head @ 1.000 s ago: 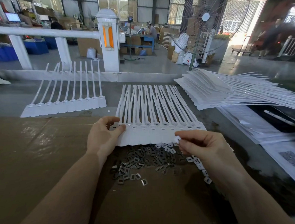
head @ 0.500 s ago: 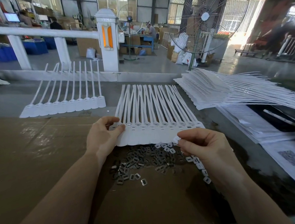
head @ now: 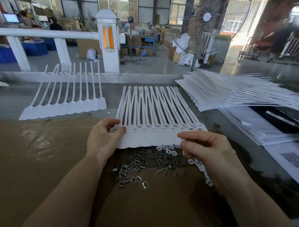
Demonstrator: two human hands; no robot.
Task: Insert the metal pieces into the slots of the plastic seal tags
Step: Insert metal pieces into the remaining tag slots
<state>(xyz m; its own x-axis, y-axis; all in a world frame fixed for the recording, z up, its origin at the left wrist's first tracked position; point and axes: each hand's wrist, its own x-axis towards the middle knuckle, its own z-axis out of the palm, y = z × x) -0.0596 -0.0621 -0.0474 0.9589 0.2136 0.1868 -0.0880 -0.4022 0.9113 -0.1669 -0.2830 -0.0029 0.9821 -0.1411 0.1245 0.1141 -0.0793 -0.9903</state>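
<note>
A joined strip of white plastic seal tags [head: 156, 135] lies across the far edge of the brown cardboard, tails pointing away from me. My left hand [head: 102, 139] pinches the strip's left end, thumb on top beside a slot. My right hand [head: 205, 147] hovers over the strip's right lower corner, its fingertips closed on a small white piece at the strip's edge. A heap of small metal pieces [head: 144, 163] lies on the cardboard just below the strip, between my wrists. Several slots along the strip show as small dark rectangles.
Another strip of seal tags [head: 66, 108] lies at the far left of the table. A fanned stack of more strips [head: 230, 94] lies at the right, over printed sheets [head: 287, 152]. A white railing post [head: 108, 44] and a standing fan [head: 205, 25] are beyond the table.
My left hand stays on the strip's left end. My right hand has shifted very slightly at the strip's lower right corner; nothing else has moved.
</note>
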